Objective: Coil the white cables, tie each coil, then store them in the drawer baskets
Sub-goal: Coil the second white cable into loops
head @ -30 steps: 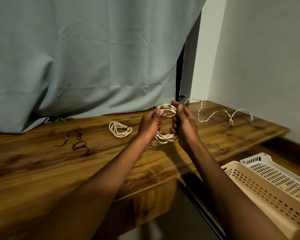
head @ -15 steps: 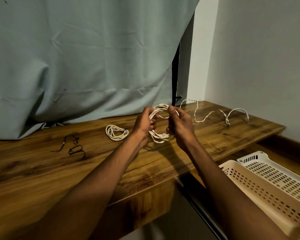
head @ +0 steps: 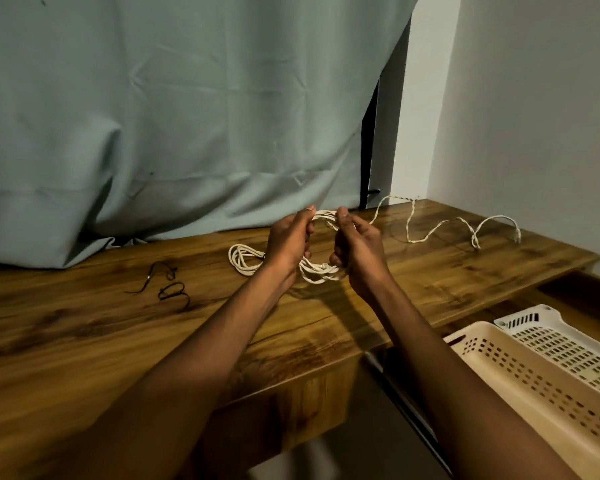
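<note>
The white cable coil [head: 321,270] is held up just above the wooden desk [head: 84,327], its loose tail [head: 430,233] trailing away to the right across the top. A light, limp, springy thing by the look of it; loops would likely slip unless gripped where the strands bunch. The left hand [head: 288,242] is curled round one side of the loops, the right hand [head: 357,251] round the other. A finished coil [head: 245,259] lies just beside, black ties [head: 168,285] further left, drawer baskets [head: 541,372] lower right.
</note>
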